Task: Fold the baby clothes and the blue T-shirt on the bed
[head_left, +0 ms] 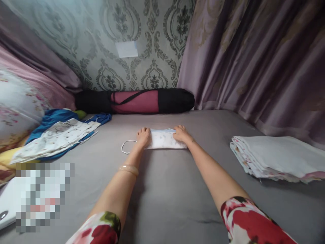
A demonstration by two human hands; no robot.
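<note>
A folded white cloth [164,140] lies mid-frame on a grey sheet [167,183]. Left hand [143,136] curls over its left end, right hand [181,134] over its upper right corner; pinching or pressing, cannot tell. White cord [122,147] loops out beside the left hand, attachment hidden. Black-and-maroon bag [144,104] at upper centre; clothes pile [58,132] at left, dark marks illegible; cloth stack [281,156] cut off at right edge; white object [10,201], lower left, partly pixelated.
</note>
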